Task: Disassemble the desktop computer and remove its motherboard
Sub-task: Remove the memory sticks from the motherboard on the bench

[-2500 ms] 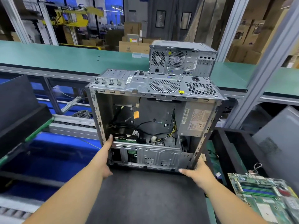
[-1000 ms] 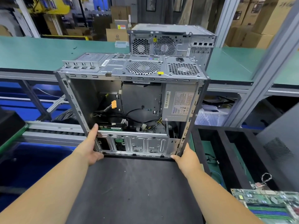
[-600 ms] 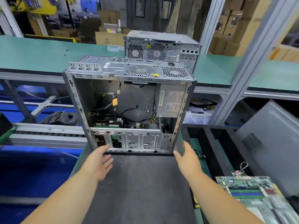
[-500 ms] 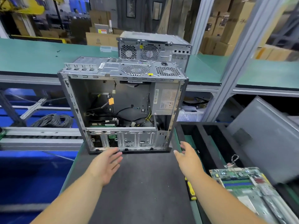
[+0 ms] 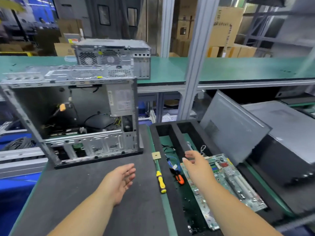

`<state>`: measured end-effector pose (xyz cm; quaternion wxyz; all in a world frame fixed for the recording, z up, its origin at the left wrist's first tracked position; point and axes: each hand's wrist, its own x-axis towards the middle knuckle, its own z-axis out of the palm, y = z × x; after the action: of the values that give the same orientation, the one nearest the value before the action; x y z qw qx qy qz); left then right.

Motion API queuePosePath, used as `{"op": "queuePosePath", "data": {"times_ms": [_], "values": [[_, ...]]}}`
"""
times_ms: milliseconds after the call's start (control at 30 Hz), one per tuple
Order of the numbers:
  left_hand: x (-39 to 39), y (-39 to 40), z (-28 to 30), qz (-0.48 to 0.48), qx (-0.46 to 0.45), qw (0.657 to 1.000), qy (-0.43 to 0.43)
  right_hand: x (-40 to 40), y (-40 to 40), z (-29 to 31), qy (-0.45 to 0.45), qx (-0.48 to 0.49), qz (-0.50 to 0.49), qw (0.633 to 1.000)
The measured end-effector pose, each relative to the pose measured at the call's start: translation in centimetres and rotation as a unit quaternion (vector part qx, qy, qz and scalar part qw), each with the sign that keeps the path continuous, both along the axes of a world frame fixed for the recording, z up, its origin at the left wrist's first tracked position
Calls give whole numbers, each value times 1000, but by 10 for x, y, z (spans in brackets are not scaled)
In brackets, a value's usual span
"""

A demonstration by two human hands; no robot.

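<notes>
Now that both hands have let go of the open computer case (image 5: 73, 116), it stands by itself at the far left of the dark mat (image 5: 95, 198), its side panel off and cables, drive cage and power supply exposed. 1 second ago I had it gripped at both lower corners. My left hand (image 5: 119, 182) hovers above the mat, fingers loosely spread and holding nothing. My right hand (image 5: 197, 166) reaches right, fingers relaxed and apart, empty, over a loose circuit board (image 5: 226, 181) in the foam tray (image 5: 172, 133). A yellow-handled screwdriver (image 5: 160, 178) and orange-handled cutters (image 5: 179, 177) lie beside it. I judge the case placed, and a tool comes next.
</notes>
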<state>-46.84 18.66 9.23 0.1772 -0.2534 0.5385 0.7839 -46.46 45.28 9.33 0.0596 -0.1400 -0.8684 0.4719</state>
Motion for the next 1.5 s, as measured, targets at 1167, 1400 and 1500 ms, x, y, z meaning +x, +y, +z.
{"op": "queuePosePath", "data": {"times_ms": [1167, 1400, 1500], "values": [[19, 236, -95, -142, -196, 966, -88, 7, 183, -69, -111, 52, 33, 992], [16, 240, -100, -133, -216, 963, -92, 2, 218, -71, -245, 225, -86, 939], [16, 240, -102, -118, -208, 966, -96, 0, 222, -74, -277, 243, -74, 927]]}}
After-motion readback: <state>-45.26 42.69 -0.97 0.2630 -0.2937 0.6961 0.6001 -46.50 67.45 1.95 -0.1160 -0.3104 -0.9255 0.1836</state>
